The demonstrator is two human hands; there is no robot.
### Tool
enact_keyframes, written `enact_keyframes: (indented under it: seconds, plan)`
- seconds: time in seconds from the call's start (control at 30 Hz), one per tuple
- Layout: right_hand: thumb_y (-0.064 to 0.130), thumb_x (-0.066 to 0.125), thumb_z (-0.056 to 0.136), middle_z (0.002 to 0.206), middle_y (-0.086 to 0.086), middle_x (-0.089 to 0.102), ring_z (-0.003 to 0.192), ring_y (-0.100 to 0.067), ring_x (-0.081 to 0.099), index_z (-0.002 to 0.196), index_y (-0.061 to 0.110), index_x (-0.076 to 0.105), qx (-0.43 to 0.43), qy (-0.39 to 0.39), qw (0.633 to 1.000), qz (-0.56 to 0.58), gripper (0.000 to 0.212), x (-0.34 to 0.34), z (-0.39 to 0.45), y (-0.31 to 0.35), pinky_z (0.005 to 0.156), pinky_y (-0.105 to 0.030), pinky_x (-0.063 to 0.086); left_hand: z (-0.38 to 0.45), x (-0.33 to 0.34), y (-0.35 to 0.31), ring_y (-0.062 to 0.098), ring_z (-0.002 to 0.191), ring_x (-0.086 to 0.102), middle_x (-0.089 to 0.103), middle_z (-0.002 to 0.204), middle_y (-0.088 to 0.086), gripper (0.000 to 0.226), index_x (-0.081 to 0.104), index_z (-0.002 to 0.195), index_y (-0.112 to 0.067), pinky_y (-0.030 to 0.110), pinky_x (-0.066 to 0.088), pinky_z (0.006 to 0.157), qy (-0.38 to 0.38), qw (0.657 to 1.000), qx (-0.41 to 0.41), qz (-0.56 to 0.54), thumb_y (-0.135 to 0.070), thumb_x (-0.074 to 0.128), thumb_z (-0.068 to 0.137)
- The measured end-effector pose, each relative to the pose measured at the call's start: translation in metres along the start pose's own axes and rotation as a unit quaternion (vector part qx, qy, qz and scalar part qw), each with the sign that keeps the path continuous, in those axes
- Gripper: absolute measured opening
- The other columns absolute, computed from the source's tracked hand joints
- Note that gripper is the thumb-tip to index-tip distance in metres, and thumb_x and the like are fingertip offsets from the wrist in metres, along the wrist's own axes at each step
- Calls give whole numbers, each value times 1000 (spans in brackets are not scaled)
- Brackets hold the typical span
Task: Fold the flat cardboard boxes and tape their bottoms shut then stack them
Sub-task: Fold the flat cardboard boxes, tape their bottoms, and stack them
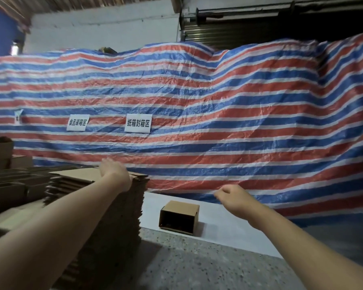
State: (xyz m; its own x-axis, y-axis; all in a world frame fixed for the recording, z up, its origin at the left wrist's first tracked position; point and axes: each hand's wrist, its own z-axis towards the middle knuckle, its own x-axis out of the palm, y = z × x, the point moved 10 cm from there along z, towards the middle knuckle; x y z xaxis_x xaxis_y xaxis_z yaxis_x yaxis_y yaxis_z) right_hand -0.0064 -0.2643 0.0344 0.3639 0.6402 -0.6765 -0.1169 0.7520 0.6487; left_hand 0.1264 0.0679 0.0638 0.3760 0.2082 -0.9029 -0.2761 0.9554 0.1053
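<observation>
We see a striped tarp [197, 97] hanging behind the surface [197, 262]. A tall stack of flat boxes [113, 216] stands at the surface's left edge. One folded box [179, 216] lies on its side near the far edge, mouth toward us. Our left hand [113, 171] rests on the stack's top, fingers hidden. Our right hand [232, 197] hovers with fingers loosely curled, holding nothing.

A tall stack of flat boxes [113, 206] stands left of the folded box [179, 216] on the desk [197, 264]; a tarp [218, 111] hangs behind.
</observation>
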Motion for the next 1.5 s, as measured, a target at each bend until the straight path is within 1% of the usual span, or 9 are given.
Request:
enact_keyframes:
  seconds: [0.13,0.37,0.6,0.7,0.9,1.07,1.2,1.33,1.5]
  plan:
    - [26,48,101,70,-1,43,65,-15,40,75,16,47,-13,7,1000,-18,28,3,-4,9,60,-31,33,-4,42,-4,36,134,42,48,143,15,40,52,136,-12,59,28,113,109,993,22,-27,-31,40,103]
    - [24,48,100,71,-2,48,66,-16,43,78,9,60,-6,8,1000,-29,29,24,-10,24,59,-30,35,-25,33,-11,28,116,56,61,124,8,39,60,121,-13,47,43,103,57,995,84,9,-42,42,103]
    - [28,48,101,113,-8,61,96,-23,57,114,9,61,-22,-29,999,-29,25,25,-8,63,79,-36,45,-62,-74,-21,12,66,52,63,80,-8,13,66,92,-22,30,40,72,-249,938,173,168,-17,55,95]
    - [44,56,100,157,-9,35,139,-31,42,153,16,33,-23,-97,995,30,65,-3,-2,81,107,-44,41,-86,-134,-13,18,82,60,67,89,-6,16,66,95,-22,38,38,88,-352,911,177,118,-35,56,90]
    - [66,52,94,160,-9,35,141,-34,41,157,20,22,-7,-218,951,221,84,-70,-4,98,102,-46,44,-143,-221,14,24,98,62,68,101,0,22,67,109,-19,40,41,91,-448,857,236,-100,-29,49,102]
    - [72,52,89,115,-5,67,96,-19,62,129,10,58,-7,-295,908,299,74,-105,-23,89,59,-27,43,-169,-240,22,28,98,55,67,98,8,30,66,99,-9,42,47,78,-452,783,321,-283,-33,48,102]
    - [70,50,92,91,6,64,82,-15,62,96,22,61,21,-303,891,337,50,-105,-38,76,56,-27,43,-161,-233,16,25,100,52,66,98,7,32,66,98,-8,45,49,73,-429,768,334,-338,-34,48,102]
    - [63,51,96,97,6,70,85,-16,67,105,23,64,21,-308,900,309,43,-101,-54,57,59,-28,50,-152,-204,0,28,102,51,64,104,10,33,69,99,-8,43,47,79,-378,763,351,-389,-35,50,101]
    - [59,59,93,102,1,71,92,-19,69,109,21,65,29,-300,910,284,42,-77,-70,26,83,-37,59,-130,-121,-15,34,123,45,43,138,14,48,57,124,-16,42,45,91,-233,802,192,-516,-51,59,91]
